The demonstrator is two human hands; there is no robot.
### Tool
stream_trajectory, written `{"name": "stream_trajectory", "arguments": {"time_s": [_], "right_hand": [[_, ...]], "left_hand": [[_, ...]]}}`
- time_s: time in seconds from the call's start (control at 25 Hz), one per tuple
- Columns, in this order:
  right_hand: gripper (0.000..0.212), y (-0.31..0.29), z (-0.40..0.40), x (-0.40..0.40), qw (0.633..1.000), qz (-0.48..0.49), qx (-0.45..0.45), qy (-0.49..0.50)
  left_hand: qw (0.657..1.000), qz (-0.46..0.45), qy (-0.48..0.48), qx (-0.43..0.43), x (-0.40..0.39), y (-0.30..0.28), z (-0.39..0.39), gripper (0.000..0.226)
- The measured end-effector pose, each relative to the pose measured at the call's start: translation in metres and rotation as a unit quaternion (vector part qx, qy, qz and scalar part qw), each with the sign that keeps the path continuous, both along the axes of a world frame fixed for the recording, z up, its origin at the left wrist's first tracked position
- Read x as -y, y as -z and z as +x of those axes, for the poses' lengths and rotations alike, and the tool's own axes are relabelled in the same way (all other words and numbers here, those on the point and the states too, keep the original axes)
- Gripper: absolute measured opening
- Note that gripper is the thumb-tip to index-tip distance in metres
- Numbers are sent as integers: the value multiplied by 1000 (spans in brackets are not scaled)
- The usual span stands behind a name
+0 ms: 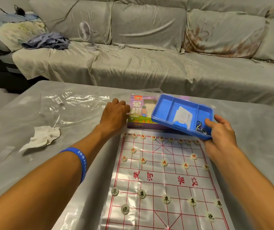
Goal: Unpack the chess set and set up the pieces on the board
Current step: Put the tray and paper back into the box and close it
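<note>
Your right hand [221,130] grips the near right corner of the blue tray [169,103], thumb on top of the rim, fingers underneath, so the tray is lifted and tilted w/ its far left side over the chess box [137,112]. Inside the tray: a folded white paper [182,116] in the middle compartment and metal rings [200,127] in the right one, just beside your thumb.

Your left hand [115,112] rests knuckles-up against the left edge of the box; fingers curl down at the box side, but can't tell if they actually grip it. Blue wristband [81,161] on the left forearm.

The board sheet [164,178] lies flat on the table [16,171] directly in front of you, near edge out of view. Red-marked pieces [143,160] fill the far side: a back row along the far edge, partly under the tray and your right hand, two cannons behind, five soldiers in a row. Black-marked pieces [141,194] on the near side: five in a row, plus two cannons closer to you. Rest of the near rows isn't in view.

Left of the board: crumpled tissue [40,138] and a clear plastic bag [69,107], well apart from the pieces. Beyond the table, a covered sofa [149,63] w/ a small white fan [87,36] and a striped cloth bundle [46,41].
</note>
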State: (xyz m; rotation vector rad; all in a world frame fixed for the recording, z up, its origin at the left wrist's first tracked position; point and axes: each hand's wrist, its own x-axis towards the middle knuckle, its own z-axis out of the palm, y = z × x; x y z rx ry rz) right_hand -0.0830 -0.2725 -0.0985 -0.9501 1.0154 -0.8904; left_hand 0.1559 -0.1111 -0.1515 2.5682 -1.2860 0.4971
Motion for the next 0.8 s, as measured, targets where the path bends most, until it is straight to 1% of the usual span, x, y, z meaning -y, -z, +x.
{"name": "stream_trajectory", "arguments": {"time_s": [0.08, 0.24, 0.36, 0.52, 0.64, 0.72, 0.8], "right_hand": [[35, -6, 2, -6, 1000, -4, 20, -10], [33, -23, 11, -42, 997, 5, 51, -51], [34, -34, 25, -79, 993, 17, 70, -96], [35, -41, 52, -131, 985, 14, 78, -153], [31, -39, 69, -165, 979, 11, 62, -194], [32, -34, 77, -180, 977, 18, 55, -207], [33, -28, 85, -194, 976, 25, 47, -211]], "left_hand": [[999, -42, -9, 4, -27, -7, -11, 25], [996, -65, -4, 53, -124, -27, -30, 20], [997, -55, -5, 59, -199, -32, -47, 21], [996, -21, -31, 82, -263, -23, -68, 17], [999, 3, -34, 41, -296, -7, -72, 25], [999, 44, -25, -5, -312, 4, -69, 35], [995, 74, -35, -60, -324, 9, -66, 38]]}}
